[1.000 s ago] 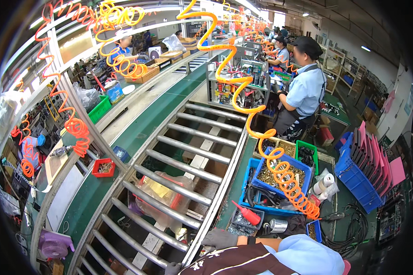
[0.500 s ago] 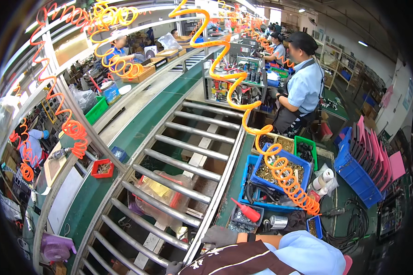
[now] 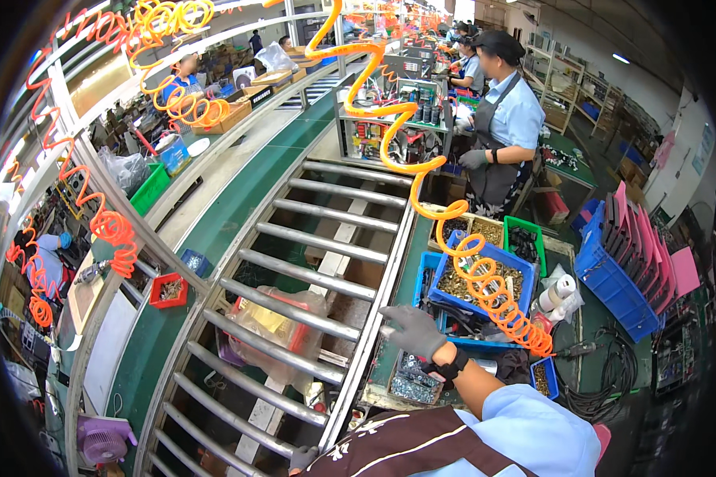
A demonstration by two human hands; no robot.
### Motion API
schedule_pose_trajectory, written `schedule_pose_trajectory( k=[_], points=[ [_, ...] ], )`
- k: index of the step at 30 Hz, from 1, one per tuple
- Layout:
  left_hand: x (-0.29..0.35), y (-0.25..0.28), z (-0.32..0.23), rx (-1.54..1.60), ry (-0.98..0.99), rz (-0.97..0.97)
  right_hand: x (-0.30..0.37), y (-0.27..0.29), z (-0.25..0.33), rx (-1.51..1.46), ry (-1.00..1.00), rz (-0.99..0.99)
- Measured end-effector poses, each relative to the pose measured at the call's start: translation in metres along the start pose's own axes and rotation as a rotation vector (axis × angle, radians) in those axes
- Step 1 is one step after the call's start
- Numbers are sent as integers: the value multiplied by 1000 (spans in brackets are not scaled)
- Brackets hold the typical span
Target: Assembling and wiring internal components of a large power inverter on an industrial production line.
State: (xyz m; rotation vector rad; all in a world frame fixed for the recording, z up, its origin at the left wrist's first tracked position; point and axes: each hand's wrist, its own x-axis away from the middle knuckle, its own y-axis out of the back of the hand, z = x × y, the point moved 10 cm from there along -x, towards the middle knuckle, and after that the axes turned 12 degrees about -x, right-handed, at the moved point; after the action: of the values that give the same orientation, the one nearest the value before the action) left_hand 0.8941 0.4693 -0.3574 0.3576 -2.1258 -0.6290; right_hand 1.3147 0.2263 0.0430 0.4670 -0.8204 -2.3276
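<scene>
My right hand (image 3: 416, 331), in a grey glove with a black band at the wrist, reaches out over the bench edge beside the roller conveyor (image 3: 320, 282). Its fingers are stretched and apart, and nothing shows in them. Just below it sits a small bin of metal screws (image 3: 414, 380). A blue bin of brass-coloured fittings (image 3: 485, 278) stands to the right of the hand. My left hand (image 3: 303, 458), also gloved in grey, is at the conveyor's near side rail by the lower edge; my apron partly covers it and its fingers cannot be made out.
An orange coiled hose (image 3: 390, 143) hangs across the bench. A green bin (image 3: 525, 242) and white rolls (image 3: 555, 294) stand to the right, with a blue crate of pink sheets (image 3: 620, 278) beyond. A co-worker (image 3: 505, 119) stands farther along, beside an open metal-framed unit (image 3: 394, 127).
My right hand has moved up and forward from near my body to above the screw bin. The red tool seen there before is out of sight. The co-worker's arm has lowered.
</scene>
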Motion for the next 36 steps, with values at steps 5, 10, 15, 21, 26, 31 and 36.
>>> schedule_pose_trajectory(
  k=[5,10,15,21,26,31,36],
  points=[
    [2,-2,6,14,0,9,12,-10,-17,52,61,-33],
    [13,0,1,50,4,-2,18,-24,-36,281,-90,231],
    [40,13,-40,-57,100,39,27,1,-52,309,-186,206],
    [46,19,-46,4,76,-43,32,-8,-69,328,-209,232],
    [65,31,-73,2,52,-58,33,-14,-65,327,-197,254],
    [69,32,-77,12,43,-74,31,-10,-54,284,-119,178],
    [75,35,-83,31,75,-82,28,-7,-45,271,-89,142]
  ],
)
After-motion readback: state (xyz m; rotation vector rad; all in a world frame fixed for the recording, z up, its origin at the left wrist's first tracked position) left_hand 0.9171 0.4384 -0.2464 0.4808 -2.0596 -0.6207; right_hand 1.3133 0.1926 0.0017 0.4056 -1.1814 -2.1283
